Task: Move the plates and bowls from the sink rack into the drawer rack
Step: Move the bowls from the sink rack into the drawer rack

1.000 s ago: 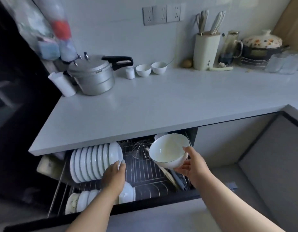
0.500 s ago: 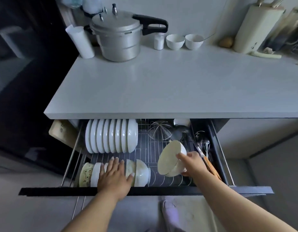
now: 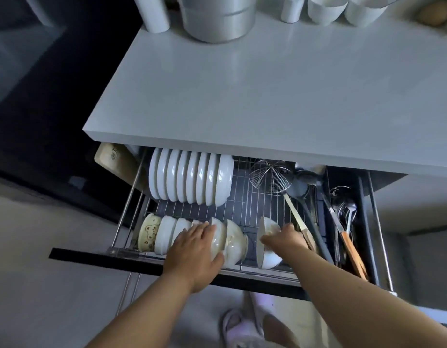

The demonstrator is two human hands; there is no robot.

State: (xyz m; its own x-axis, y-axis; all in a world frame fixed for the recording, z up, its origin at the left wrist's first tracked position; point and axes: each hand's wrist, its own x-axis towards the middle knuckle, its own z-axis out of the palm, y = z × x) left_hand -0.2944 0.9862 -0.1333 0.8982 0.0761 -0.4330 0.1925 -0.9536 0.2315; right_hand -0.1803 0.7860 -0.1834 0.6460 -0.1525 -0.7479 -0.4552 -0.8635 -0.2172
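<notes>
Right hand: fingers curled round the rim of a white bowl, holding it on edge in the front row of the drawer rack, just right of the other bowls and apart from them by a small gap
Left hand: fingers spread and nearly straight, laid flat over the row of bowls; thumb against the lower side of one bowl; it grips nothing
Row of bowls: stands on edge along the front of the rack; the leftmost is a cream bowl with a bear pattern, the rest are white, the two at the right end lean together
Plates: a close row of white plates standing upright at the back left of the rack, partly under the counter edge
Between the rows: bare wire grid over a dark tray
In the way on the right: a wire skimmer lies at the back, its pale handle running forward to just beside the right hand; a dark ladle lies alongside it
Cutlery compartment: at the far right, holding spoons and wooden-handled tools
Cutting board: wooden, tilted outside the rack's left rail
Countertop: white, overhanging the drawer's back; a metal pot and white cups at its far edge, cut off by the frame
Floor: a foot in a pale slipper below the drawer front
</notes>
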